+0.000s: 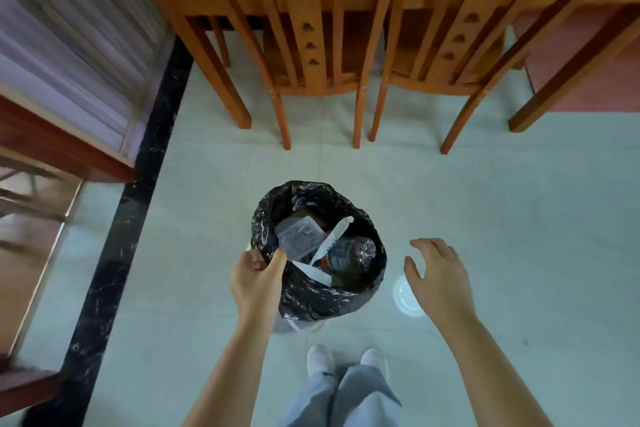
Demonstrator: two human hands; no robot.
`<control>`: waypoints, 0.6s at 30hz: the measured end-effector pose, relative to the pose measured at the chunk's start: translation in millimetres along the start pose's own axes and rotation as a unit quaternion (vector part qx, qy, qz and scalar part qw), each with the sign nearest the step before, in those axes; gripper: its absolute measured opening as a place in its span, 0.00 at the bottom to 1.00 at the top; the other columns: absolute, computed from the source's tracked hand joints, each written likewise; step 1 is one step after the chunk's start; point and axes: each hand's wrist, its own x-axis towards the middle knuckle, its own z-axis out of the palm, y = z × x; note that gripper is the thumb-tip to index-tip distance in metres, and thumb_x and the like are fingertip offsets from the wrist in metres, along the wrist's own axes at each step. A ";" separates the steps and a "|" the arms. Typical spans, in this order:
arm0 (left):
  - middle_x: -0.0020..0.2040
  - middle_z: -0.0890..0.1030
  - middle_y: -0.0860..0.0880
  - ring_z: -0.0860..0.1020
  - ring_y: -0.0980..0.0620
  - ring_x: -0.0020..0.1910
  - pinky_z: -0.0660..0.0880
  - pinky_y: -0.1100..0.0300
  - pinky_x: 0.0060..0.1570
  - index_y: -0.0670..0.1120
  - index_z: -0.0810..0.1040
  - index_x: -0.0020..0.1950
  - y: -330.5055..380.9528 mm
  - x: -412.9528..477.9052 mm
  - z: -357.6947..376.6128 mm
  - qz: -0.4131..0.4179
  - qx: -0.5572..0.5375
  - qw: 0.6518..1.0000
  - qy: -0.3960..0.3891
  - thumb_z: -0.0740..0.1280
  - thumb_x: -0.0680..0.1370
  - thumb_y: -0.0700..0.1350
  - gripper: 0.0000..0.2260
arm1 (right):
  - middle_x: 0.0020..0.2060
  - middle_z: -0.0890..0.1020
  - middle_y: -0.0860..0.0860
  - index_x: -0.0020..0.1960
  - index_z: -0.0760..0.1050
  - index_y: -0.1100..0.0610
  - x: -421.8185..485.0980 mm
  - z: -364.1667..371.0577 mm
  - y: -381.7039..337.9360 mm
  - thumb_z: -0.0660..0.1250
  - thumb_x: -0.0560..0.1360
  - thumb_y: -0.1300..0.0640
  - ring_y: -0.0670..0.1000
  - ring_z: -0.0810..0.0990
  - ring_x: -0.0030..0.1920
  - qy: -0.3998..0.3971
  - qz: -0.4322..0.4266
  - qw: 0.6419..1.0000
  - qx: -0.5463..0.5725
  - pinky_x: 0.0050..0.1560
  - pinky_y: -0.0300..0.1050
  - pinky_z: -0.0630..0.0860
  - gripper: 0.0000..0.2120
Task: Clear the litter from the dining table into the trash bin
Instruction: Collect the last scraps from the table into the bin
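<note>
Below, the trash bin (322, 291) stands on pale floor tiles before two wooden chairs (311, 45), its crinkled black liner holding a clear plastic box (299, 236), a crushed bottle (353, 253) and white wrappers; the left hand (256, 282) pinches the liner's rim, the right hand (438, 276) hovers spread and empty beside a round white lid (407, 295)

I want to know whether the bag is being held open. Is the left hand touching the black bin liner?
Touching. In the head view, the left hand pinches the near rim of the black bin liner, thumb and fingers closed over its edge.
</note>
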 end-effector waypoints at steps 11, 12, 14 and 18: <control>0.25 0.64 0.52 0.62 0.50 0.25 0.56 0.56 0.27 0.47 0.61 0.30 -170.9 47.5 126.4 -0.059 0.179 0.979 -0.079 0.67 0.71 0.47 0.16 | 0.49 0.80 0.60 0.52 0.76 0.63 33.2 153.1 94.6 0.68 0.69 0.63 0.63 0.76 0.49 -0.072 0.040 0.996 -0.031 0.50 0.54 0.73 0.11; 0.25 0.64 0.52 0.62 0.51 0.25 0.56 0.56 0.27 0.48 0.61 0.30 -185.9 52.7 137.2 -0.067 0.192 0.976 -0.077 0.67 0.71 0.47 0.16 | 0.49 0.80 0.60 0.52 0.76 0.62 37.2 166.6 102.6 0.67 0.69 0.62 0.62 0.76 0.49 -0.078 0.040 0.996 -0.035 0.50 0.53 0.73 0.12; 0.25 0.64 0.52 0.63 0.50 0.25 0.56 0.56 0.26 0.48 0.61 0.30 -213.6 62.7 158.3 -0.078 0.216 0.971 -0.071 0.66 0.72 0.47 0.16 | 0.50 0.79 0.58 0.53 0.75 0.61 46.8 193.8 118.7 0.66 0.70 0.61 0.61 0.76 0.50 -0.088 0.039 0.995 -0.041 0.50 0.52 0.72 0.12; 0.29 0.71 0.42 0.76 0.39 0.36 0.57 0.57 0.28 0.45 0.68 0.33 -262.6 80.2 196.8 -0.094 0.238 0.963 -0.080 0.66 0.72 0.46 0.11 | 0.52 0.78 0.57 0.54 0.74 0.61 67.7 243.7 146.8 0.65 0.71 0.60 0.60 0.75 0.52 -0.101 0.043 0.993 -0.051 0.51 0.51 0.71 0.12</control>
